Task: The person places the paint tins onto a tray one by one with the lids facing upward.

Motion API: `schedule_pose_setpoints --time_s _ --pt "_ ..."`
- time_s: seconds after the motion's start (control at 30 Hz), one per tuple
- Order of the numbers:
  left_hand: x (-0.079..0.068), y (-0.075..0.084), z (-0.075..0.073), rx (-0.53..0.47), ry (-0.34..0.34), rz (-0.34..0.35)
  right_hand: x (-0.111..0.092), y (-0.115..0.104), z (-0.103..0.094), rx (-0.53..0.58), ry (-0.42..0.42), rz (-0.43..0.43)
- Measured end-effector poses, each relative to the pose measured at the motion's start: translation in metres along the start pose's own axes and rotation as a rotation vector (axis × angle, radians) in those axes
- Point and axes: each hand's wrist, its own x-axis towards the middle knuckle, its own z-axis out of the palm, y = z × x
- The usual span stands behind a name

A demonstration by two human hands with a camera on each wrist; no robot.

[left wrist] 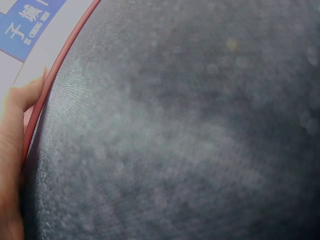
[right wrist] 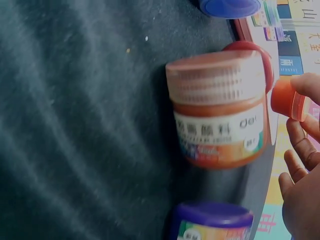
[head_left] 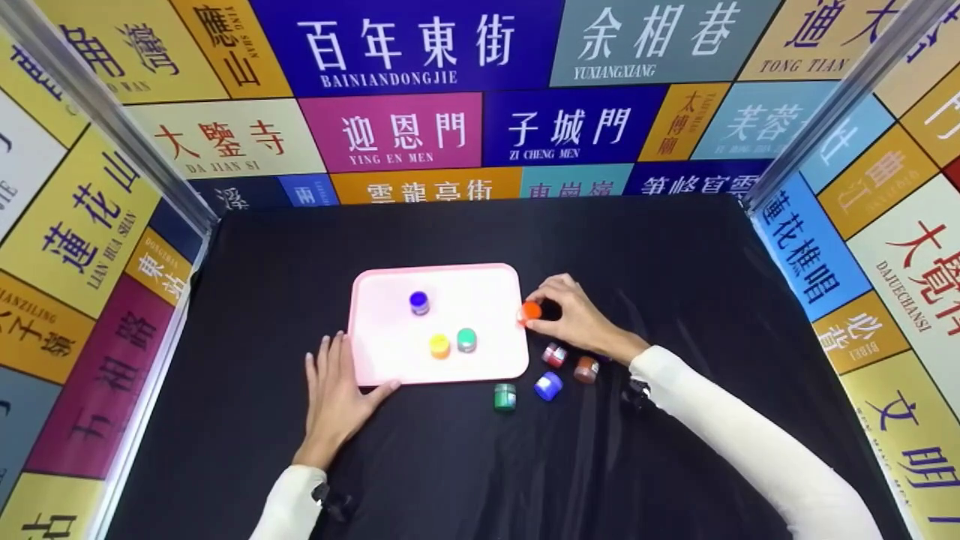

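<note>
A pink tray (head_left: 495,289) lies flat on black cloth. Resting against its left and front edges is my left hand (head_left: 336,390), fingers extended; the left wrist view shows the thumb (left wrist: 30,95) at the tray's rim. Between thumb and fingers, my right hand (head_left: 574,315) pinches an orange paint jar (head_left: 531,311) at the tray's right edge. The right wrist view shows that orange jar (right wrist: 285,98) held at the fingertips, clear of the brown jar below. On the tray stand a dark blue jar (head_left: 419,302), a yellow jar (head_left: 439,346) and a green-lidded jar (head_left: 466,340).
Off the tray, near my right forearm, are a red jar (head_left: 554,355), a brown jar (head_left: 586,369), a blue jar (head_left: 548,385) and a dark green jar (head_left: 505,397). Black cloth (head_left: 420,465) covers the table. Sign-printed walls (head_left: 405,131) enclose the back and sides.
</note>
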Motion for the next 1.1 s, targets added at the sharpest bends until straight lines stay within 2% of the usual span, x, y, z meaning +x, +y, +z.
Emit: schedule_pose_setpoints --time_s 0.3,0.53,0.73,1.1 --pt "0.008 0.003 -0.001 -0.004 0.013 0.011 0.010 -0.003 0.004 0.010 -0.011 -0.039" --pt "0.008 0.002 0.002 -0.007 0.032 0.022 0.014 -0.009 0.008 0.020 -0.041 -0.054" --pt "0.003 0.001 0.002 -0.012 0.040 0.022 0.014 -0.016 0.020 0.026 -0.068 -0.074" --pt "0.001 0.002 0.000 0.015 0.013 0.008 0.017 -0.026 0.041 0.028 -0.109 -0.121"
